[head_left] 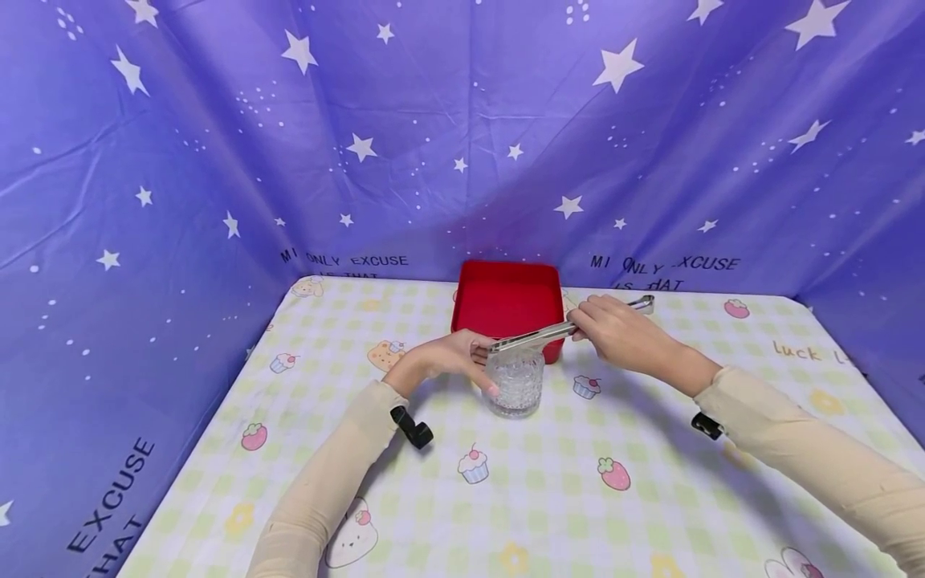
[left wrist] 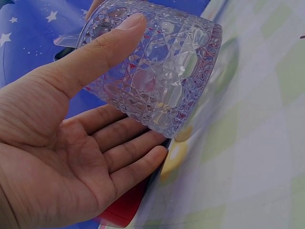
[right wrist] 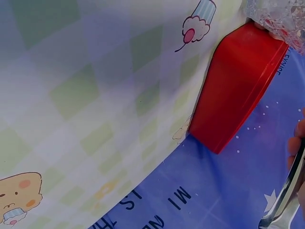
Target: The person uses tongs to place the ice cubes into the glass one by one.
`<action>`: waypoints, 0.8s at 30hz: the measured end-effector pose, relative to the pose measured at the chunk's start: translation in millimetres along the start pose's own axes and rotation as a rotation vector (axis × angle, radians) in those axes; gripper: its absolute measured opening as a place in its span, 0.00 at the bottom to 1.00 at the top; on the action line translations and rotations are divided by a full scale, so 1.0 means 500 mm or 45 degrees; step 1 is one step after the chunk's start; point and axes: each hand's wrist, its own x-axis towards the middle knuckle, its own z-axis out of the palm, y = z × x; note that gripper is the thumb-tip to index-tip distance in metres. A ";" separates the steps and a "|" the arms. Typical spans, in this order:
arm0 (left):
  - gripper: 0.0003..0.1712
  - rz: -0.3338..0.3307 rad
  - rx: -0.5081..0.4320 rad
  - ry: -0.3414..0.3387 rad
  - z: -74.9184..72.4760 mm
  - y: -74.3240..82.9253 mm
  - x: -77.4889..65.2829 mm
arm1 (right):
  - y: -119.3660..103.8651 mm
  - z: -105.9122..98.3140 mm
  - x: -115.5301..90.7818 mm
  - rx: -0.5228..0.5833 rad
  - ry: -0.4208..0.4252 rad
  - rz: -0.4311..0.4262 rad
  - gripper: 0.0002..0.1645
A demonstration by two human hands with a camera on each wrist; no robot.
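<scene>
A clear cut-pattern glass (head_left: 516, 385) stands on the tablecloth just in front of the red tray. My left hand (head_left: 453, 357) holds it from the left, the thumb against the near side and the fingers round behind. In the left wrist view that thumb lies across the patterned wall of the glass (left wrist: 157, 62). My right hand (head_left: 614, 331) grips a pair of metal tongs (head_left: 538, 338) at mid-length. The tips reach left over the glass's rim, and the looped end sticks out past the hand. Whether anything lies inside the glass cannot be told.
Behind the glass sits the square red tray (head_left: 509, 293), its front wall partly hidden by the glass and tongs. A checked tablecloth (head_left: 549, 514) with printed cupcakes and strawberries covers the table. Blue star-patterned curtains (head_left: 433, 120) hang at the back and sides.
</scene>
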 end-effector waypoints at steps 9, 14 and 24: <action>0.56 -0.027 -0.002 0.016 0.003 0.004 -0.001 | -0.001 0.002 -0.002 0.024 -0.015 0.032 0.31; 0.51 -0.001 -0.012 0.005 0.002 0.001 -0.002 | -0.002 0.004 -0.003 0.041 -0.021 0.045 0.31; 0.39 0.051 -0.024 -0.032 0.000 -0.003 0.002 | 0.006 -0.012 0.018 0.048 0.135 0.100 0.31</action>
